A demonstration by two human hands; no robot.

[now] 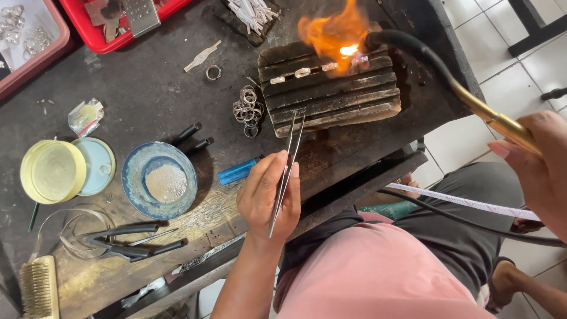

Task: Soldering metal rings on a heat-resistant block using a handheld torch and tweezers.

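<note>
Tweezers [287,171] sit pinched in the left hand [269,198], fingers closed round them, tips aimed up at the charred grooved block [331,88] on the table [147,94]. Small metal pieces [302,72] lie along the block's top groove. Right of the block, the right hand [540,171] grips the brass torch [472,103], its flame [336,35] licking the block's upper right.

Ring pile [248,111] crowds block's [331,97] left (flame [333,32] bars top).

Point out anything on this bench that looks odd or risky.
The blue plastic lighter lies on the dark wooden bench, not far from the charred grooved block under the torch's orange flame. Nothing looks spilled.
</note>
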